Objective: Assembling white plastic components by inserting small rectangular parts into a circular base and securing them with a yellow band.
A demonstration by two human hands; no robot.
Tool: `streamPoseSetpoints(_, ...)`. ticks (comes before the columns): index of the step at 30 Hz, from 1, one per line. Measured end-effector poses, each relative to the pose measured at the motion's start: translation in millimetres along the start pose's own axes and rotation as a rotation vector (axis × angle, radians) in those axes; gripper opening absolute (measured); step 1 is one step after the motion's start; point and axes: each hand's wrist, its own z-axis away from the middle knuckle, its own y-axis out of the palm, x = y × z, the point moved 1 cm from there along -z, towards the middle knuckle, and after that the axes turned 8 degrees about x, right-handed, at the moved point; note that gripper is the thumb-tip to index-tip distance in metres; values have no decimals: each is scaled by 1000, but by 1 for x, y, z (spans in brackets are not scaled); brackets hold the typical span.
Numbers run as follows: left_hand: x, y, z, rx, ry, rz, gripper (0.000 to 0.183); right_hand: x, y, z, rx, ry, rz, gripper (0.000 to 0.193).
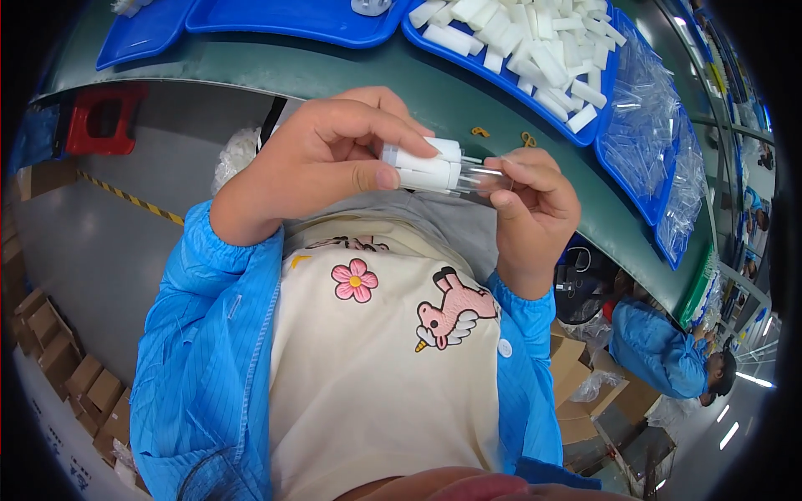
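My left hand (334, 150) is closed round a white cylindrical part (433, 171), its thumb in front and forefinger on top. The part lies on its side above my lap, near the table's front edge. Several thin clear tubes (473, 177) stick out of its right end. My right hand (535, 200) pinches the far ends of those tubes between thumb and fingers; the fingertips partly hide them. Two small yellow-brown clips (528, 139) lie on the green table just beyond my right hand.
A blue tray (415, 37) heaped with white foam-like blocks (547, 58) stands beyond my hands. To its right, another blue tray (635, 179) holds clear plastic tubes. More blue trays (284, 25) line the left. A red stool (104, 117) and cardboard boxes (58, 351) stand at left; a co-worker (660, 346) sits at right.
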Motion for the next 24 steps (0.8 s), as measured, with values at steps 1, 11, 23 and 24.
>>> streamPoseSetpoints(1, 1, 0, 1, -3, -1, 0, 32, 2, 0, -1, 58, 38, -31, 27)
streamPoseSetpoints(11, 15, 12, -7, -17, 69, 208, 42, -4, 13, 0, -51, -27, 83, 30)
streamPoseSetpoints(23, 46, 19, -17, -69, 327, 304, 42, -5, 39, -4, -127, -76, 242, 41)
streamPoseSetpoints(24, 47, 19, -19, -53, 337, 310, 43, -5, 42, -3, -119, -73, 222, 41)
